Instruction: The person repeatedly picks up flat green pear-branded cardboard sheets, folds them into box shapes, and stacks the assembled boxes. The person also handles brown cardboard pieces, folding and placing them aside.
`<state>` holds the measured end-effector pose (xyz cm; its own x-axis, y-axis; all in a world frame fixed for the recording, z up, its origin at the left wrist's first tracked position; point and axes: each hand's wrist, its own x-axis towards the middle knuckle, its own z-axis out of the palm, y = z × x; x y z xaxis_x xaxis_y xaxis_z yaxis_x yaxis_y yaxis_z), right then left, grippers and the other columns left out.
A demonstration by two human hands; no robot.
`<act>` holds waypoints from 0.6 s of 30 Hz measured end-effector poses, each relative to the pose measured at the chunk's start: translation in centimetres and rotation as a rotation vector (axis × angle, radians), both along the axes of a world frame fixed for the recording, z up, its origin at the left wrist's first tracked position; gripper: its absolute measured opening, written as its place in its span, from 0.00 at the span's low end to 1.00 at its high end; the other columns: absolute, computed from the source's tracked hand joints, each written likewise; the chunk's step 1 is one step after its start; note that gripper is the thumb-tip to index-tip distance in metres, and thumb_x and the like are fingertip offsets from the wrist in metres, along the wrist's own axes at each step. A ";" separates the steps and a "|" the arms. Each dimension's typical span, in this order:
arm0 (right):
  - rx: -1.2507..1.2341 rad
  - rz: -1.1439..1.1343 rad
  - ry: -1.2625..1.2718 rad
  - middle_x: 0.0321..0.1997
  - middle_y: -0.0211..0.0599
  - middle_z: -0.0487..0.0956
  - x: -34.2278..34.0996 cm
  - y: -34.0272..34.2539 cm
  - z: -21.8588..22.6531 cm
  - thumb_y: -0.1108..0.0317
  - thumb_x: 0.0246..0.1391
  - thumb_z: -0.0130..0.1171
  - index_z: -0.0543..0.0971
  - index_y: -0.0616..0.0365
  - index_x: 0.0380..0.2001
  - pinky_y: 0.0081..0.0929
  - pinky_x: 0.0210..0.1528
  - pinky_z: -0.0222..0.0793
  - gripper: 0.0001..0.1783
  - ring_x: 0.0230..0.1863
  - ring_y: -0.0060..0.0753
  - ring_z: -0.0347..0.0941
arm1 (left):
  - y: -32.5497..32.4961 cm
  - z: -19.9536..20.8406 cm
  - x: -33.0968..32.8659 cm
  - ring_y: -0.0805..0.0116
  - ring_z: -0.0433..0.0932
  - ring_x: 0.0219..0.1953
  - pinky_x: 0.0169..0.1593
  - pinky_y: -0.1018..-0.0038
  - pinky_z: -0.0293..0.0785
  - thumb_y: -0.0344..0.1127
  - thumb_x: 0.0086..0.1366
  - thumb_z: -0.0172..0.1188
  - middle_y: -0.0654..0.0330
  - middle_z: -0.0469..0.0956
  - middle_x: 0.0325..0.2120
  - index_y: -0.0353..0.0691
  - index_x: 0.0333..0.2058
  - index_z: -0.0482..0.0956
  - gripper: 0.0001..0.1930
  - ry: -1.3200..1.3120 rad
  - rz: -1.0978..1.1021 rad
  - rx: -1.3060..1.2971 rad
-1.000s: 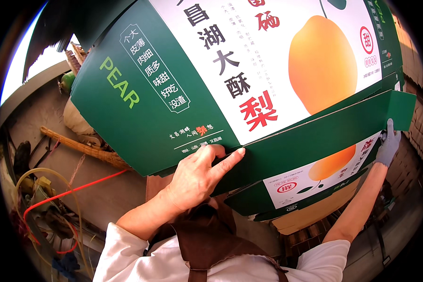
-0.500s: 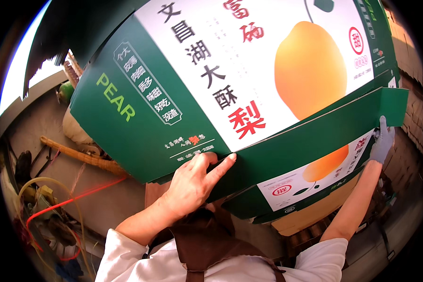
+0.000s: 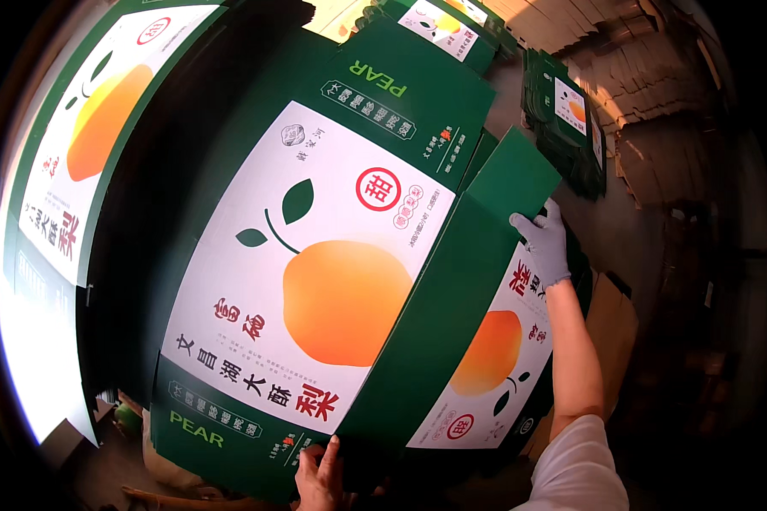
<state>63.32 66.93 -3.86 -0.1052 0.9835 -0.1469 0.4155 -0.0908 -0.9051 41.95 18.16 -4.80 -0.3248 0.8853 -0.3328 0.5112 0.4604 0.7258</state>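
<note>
A large green printed cardboard carton blank (image 3: 256, 281), with a white panel and a big yellow-orange pear picture, fills the middle of the view, tilted. My bare left hand (image 3: 318, 481) is at its lower edge, fingers bent against the crease below the white panel; part of the hand is cut off by the frame. In a pale grey glove, my right hand (image 3: 544, 243) grips the outer edge of the long green flap (image 3: 460, 247) on the right, near its far end. Below that flap shows another printed panel (image 3: 477, 383) with an orange pear.
At the left stands another printed pear panel (image 3: 102, 128), beside a dark gap and bright light. Stacks of flat green cartons (image 3: 567, 119) lie at the far right, with piles of brown cardboard (image 3: 656, 162) behind. A brown cardboard sheet (image 3: 609, 319) sits beyond my right forearm.
The view has turned, and the carton blank now appears steeper, with more of its far end showing. Both hands keep their places at its edges. Stacks at the far right have come into view.
</note>
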 end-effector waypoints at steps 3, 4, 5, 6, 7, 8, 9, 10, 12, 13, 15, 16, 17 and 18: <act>-0.003 0.000 -0.053 0.39 0.36 0.81 0.4 0.3 -0.7 0.76 0.52 0.65 0.63 0.65 0.62 0.15 0.41 0.69 0.35 0.38 0.18 0.75 | 0.1 0.4 0.1 0.52 0.77 0.35 0.34 0.61 0.77 0.31 0.63 0.62 0.52 0.73 0.39 0.50 0.60 0.74 0.25 -0.019 0.019 -0.038; -0.002 0.003 -0.047 0.39 0.36 0.80 0.1 0.2 -1.0 0.77 0.53 0.64 0.63 0.65 0.62 0.14 0.40 0.69 0.34 0.38 0.18 0.75 | 0.0 0.4 0.0 0.52 0.77 0.36 0.34 0.61 0.77 0.31 0.63 0.62 0.52 0.73 0.39 0.50 0.60 0.74 0.25 -0.015 0.016 -0.041; 0.000 0.008 -0.042 0.39 0.35 0.80 0.0 0.1 -1.2 0.78 0.54 0.64 0.63 0.64 0.62 0.13 0.40 0.68 0.34 0.38 0.17 0.75 | 0.0 0.5 -0.1 0.51 0.77 0.36 0.34 0.61 0.77 0.31 0.63 0.62 0.52 0.73 0.40 0.50 0.60 0.74 0.25 -0.013 0.014 -0.044; -0.025 -0.001 -0.072 0.40 0.36 0.80 0.0 0.1 -1.1 0.78 0.53 0.64 0.64 0.64 0.62 0.15 0.42 0.69 0.33 0.39 0.18 0.76 | 0.0 0.5 -0.1 0.51 0.77 0.36 0.35 0.61 0.77 0.31 0.63 0.62 0.52 0.74 0.40 0.50 0.60 0.74 0.25 -0.011 0.013 -0.047; -0.013 0.012 -0.069 0.40 0.36 0.80 0.0 0.1 -1.2 0.78 0.53 0.64 0.64 0.64 0.62 0.15 0.43 0.70 0.33 0.39 0.18 0.76 | -0.2 0.4 -0.1 0.51 0.77 0.36 0.35 0.61 0.77 0.31 0.63 0.62 0.52 0.74 0.40 0.50 0.60 0.74 0.25 -0.003 0.012 -0.052; 0.000 0.025 -0.066 0.40 0.36 0.80 0.0 0.2 -1.3 0.78 0.53 0.64 0.64 0.64 0.62 0.15 0.43 0.70 0.33 0.40 0.19 0.76 | -0.4 0.1 0.0 0.51 0.77 0.37 0.36 0.61 0.78 0.31 0.63 0.62 0.51 0.74 0.41 0.50 0.60 0.74 0.25 0.004 0.013 -0.058; 0.013 0.038 -0.064 0.41 0.37 0.80 0.0 0.3 -1.5 0.78 0.53 0.64 0.64 0.64 0.62 0.16 0.43 0.70 0.33 0.40 0.19 0.76 | -0.5 0.0 0.1 0.50 0.77 0.37 0.36 0.61 0.78 0.31 0.63 0.62 0.51 0.74 0.41 0.50 0.60 0.74 0.25 0.011 0.014 -0.062; 0.012 0.032 -0.078 0.40 0.36 0.81 0.1 0.3 -1.6 0.75 0.52 0.65 0.64 0.64 0.62 0.16 0.44 0.71 0.35 0.40 0.19 0.77 | -0.6 0.0 0.1 0.50 0.77 0.37 0.37 0.60 0.78 0.31 0.63 0.62 0.51 0.74 0.41 0.50 0.60 0.74 0.25 0.003 0.013 -0.064; 0.010 0.021 -0.106 0.38 0.36 0.83 0.3 0.4 -1.8 0.70 0.51 0.68 0.63 0.64 0.63 0.18 0.45 0.71 0.38 0.39 0.19 0.78 | -0.6 0.0 0.0 0.49 0.77 0.38 0.38 0.60 0.78 0.31 0.64 0.63 0.50 0.74 0.42 0.49 0.61 0.74 0.25 -0.015 0.012 -0.066; 0.014 0.028 -0.100 0.39 0.37 0.83 0.5 0.5 -2.1 0.70 0.51 0.68 0.63 0.64 0.63 0.18 0.45 0.72 0.38 0.40 0.19 0.78 | -0.5 0.1 0.0 0.49 0.77 0.38 0.38 0.60 0.78 0.31 0.64 0.62 0.49 0.74 0.42 0.49 0.61 0.74 0.25 -0.014 0.011 -0.059; 0.024 0.042 -0.091 0.40 0.38 0.83 0.9 0.7 -2.5 0.71 0.51 0.68 0.63 0.65 0.63 0.18 0.45 0.72 0.38 0.41 0.20 0.78 | -0.4 0.2 -0.1 0.48 0.77 0.39 0.39 0.60 0.78 0.31 0.64 0.62 0.49 0.74 0.42 0.49 0.61 0.74 0.25 -0.014 0.008 -0.043; 0.005 0.035 -0.071 0.40 0.39 0.83 0.6 0.6 -2.3 0.72 0.51 0.67 0.63 0.66 0.63 0.18 0.46 0.72 0.38 0.41 0.21 0.79 | -0.4 0.3 -0.1 0.48 0.77 0.39 0.39 0.60 0.78 0.32 0.64 0.62 0.49 0.74 0.42 0.49 0.61 0.74 0.25 -0.013 0.009 -0.053; -0.014 0.028 -0.051 0.41 0.39 0.83 0.1 0.4 -2.0 0.73 0.51 0.67 0.63 0.66 0.63 0.18 0.46 0.72 0.37 0.41 0.22 0.79 | -0.5 0.3 -0.1 0.48 0.77 0.39 0.39 0.60 0.78 0.32 0.64 0.62 0.48 0.74 0.42 0.49 0.61 0.73 0.25 -0.012 0.009 -0.063; -0.032 0.021 -0.032 0.42 0.40 0.82 -0.2 0.3 -1.8 0.74 0.51 0.67 0.62 0.67 0.63 0.18 0.46 0.73 0.37 0.41 0.22 0.79 | -0.5 0.3 -0.1 0.48 0.77 0.39 0.39 0.60 0.78 0.32 0.64 0.62 0.48 0.74 0.42 0.49 0.61 0.73 0.25 -0.011 0.009 -0.072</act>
